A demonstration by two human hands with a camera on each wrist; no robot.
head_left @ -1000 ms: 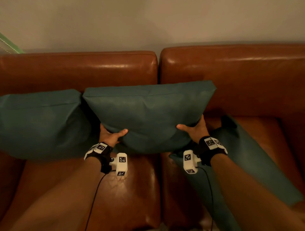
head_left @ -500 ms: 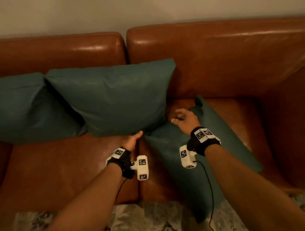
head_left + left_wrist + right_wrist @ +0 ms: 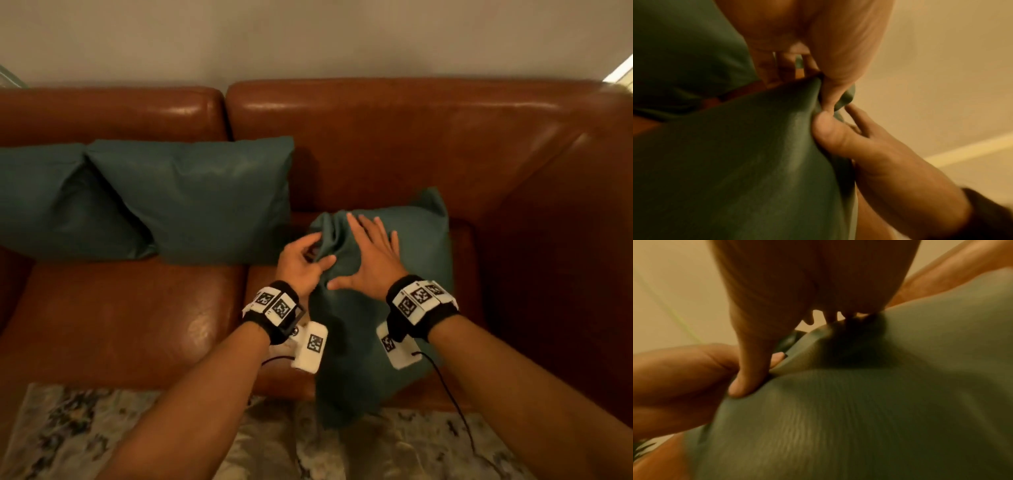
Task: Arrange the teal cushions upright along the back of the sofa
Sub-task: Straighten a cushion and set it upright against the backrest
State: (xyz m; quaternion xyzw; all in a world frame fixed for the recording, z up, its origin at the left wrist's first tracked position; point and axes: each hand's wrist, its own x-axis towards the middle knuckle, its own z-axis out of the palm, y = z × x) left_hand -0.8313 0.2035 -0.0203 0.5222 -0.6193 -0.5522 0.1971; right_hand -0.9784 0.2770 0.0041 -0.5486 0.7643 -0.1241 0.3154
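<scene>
Now, the brown leather sofa (image 3: 411, 144) fills the room ahead of both hands, its backrest running beyond the fingertips and its right arm rising out past the right hand (image 3: 373, 260). Under the forearms, nearer than the wrists, a pale patterned rug (image 3: 68, 435) lies at the sofa's foot. Off to the left of the left hand (image 3: 301, 263), two teal cushions stand against the backrest: the middle cushion (image 3: 205, 202) leaning upright just beside that hand, and the far-left cushion (image 3: 44, 202) tucked partly behind it, the two touching. Directly under both hands is the third teal cushion (image 3: 421, 246), on the right seat, its far edge lifted toward the backrest and its near end hanging over the seat's front edge above the rug. The left hand has its fingers curled in, pinching a bunched fold of that cushion's cloth at the upper left corner; the left wrist view shows the thumb (image 3: 830, 134) pressed against the gathered fabric. The right hand is spread wide, fingers straight and apart, palm laid flat on the cushion's face just right of the left hand, thumb stretched toward it so the two hands nearly meet. Each wrist carries a black band with white marker tags; a thin cable trails from the right one.
</scene>
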